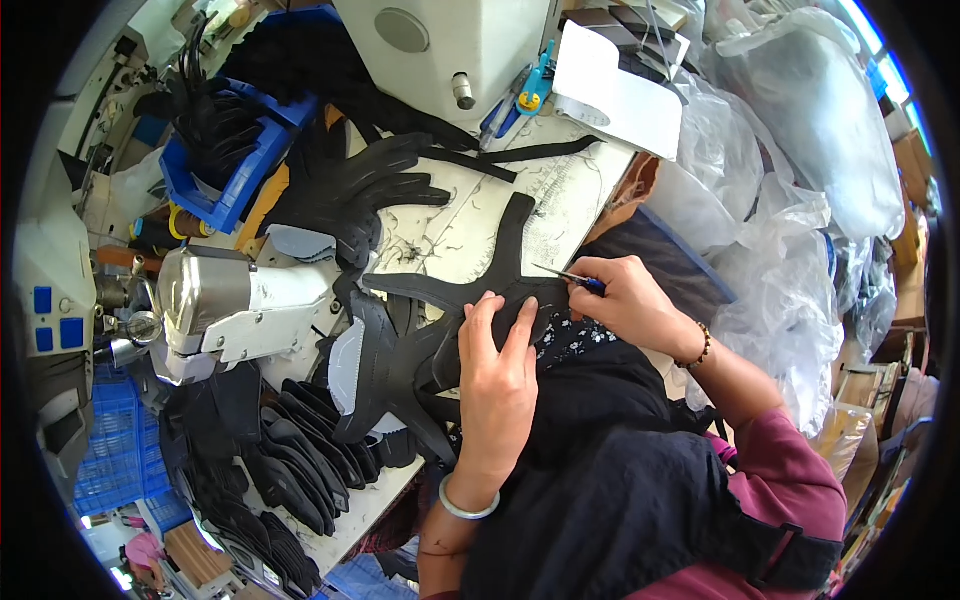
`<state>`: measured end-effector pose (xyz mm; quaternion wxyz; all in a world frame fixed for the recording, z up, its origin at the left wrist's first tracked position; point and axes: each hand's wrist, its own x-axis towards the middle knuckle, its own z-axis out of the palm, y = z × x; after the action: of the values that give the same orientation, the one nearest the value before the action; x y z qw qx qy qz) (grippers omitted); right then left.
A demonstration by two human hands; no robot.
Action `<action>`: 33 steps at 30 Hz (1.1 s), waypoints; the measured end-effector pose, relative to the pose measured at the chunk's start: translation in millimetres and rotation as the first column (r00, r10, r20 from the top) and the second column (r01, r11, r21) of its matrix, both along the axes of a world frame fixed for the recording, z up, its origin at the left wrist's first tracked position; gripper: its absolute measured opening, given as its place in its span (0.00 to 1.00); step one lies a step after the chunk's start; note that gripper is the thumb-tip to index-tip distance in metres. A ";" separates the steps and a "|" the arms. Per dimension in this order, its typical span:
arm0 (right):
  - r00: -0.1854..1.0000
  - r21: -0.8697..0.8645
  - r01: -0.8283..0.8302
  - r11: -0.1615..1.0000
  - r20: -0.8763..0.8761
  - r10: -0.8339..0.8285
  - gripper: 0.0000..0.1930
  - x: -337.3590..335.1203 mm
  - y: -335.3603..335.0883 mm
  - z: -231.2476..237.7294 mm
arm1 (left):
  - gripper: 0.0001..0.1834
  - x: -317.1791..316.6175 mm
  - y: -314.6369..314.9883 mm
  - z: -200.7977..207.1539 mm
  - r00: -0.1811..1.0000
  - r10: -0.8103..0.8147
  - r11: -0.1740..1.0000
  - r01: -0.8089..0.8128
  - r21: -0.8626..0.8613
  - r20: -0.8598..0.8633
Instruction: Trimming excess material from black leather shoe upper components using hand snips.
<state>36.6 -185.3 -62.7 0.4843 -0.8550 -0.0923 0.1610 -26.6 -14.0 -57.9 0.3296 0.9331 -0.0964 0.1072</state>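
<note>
A black shoe-upper piece with branching arms lies over the table's front edge. My left hand rests on it with fingers stretched out and pressing down, gripping nothing. Just to the right, my right hand is closed around a small pointed tool with a dark handle. Its slim metal tip points left above the piece, and I cannot tell its exact kind. More black pieces with grey patches lie left of my left hand. Patterned black cloth shows under my right hand.
A sewing machine arm stands on the left, and another machine body at the back. Stacked black pieces line the near left. A blue bin, yellow-and-blue snips, paper and plastic bags surround the white table.
</note>
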 end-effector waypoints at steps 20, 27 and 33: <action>0.965 0.213 0.168 0.963 -0.237 -0.116 0.11 5.0 -9.2 -13.4 | 0.21 0.8 -0.8 -1.9 0.999 -0.020 0.999 0.018 0.044 0.046; 0.949 0.270 0.145 0.952 -0.310 -0.057 0.09 1.8 -6.5 -15.9 | 0.21 -0.4 -0.9 -2.2 0.999 -0.014 0.998 0.012 0.056 0.050; 0.965 0.220 0.130 0.967 -0.250 -0.072 0.10 0.9 -25.5 -15.3 | 0.21 -0.5 -3.7 -2.7 0.999 -0.009 0.999 0.008 0.045 0.035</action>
<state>37.5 -210.8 -78.0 0.5971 -0.7696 -0.0074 0.2262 -27.1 -17.7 -60.7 0.3075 0.9377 -0.1086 0.1200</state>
